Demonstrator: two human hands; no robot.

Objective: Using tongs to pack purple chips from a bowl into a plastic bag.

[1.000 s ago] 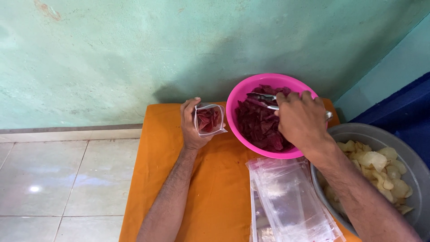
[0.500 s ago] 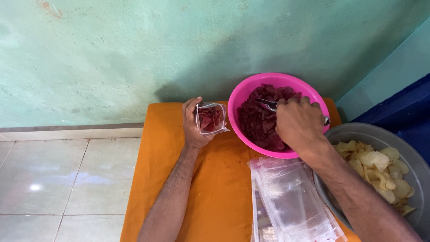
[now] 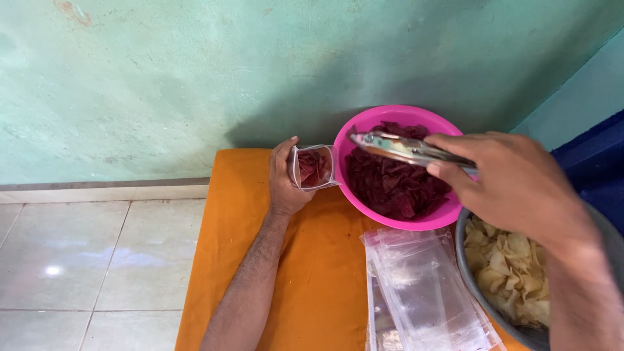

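Over on the left there's just pale tiled floor (image 3: 78,260) and that green wall (image 3: 195,71), and then the orange cloth (image 3: 234,195) where everything's sitting. Your left hand (image 3: 285,179) is wrapping around a small clear bag (image 3: 313,167), propping it upright on the cloth with its mouth gaping open, right against the outside of the pink bowl (image 3: 364,133). There are already some dark red chips (image 3: 314,168) sitting in the bag. The bowl itself is holding a big heap of the same red chips (image 3: 396,185). Your right hand (image 3: 513,185) is hovering above the bowl, clamping a pair of metal tongs (image 3: 400,148) with the tips pointing toward the bag. The tongs are kinda blurry, so I can't really tell if they're pinching a chip or not. Below the bowl a stack of empty clear bags (image 3: 422,286) is lying flat, and at the far right a grey metal basin (image 3: 471,273) is holding pale yellow chips (image 3: 510,273), partly hiding under your right forearm.
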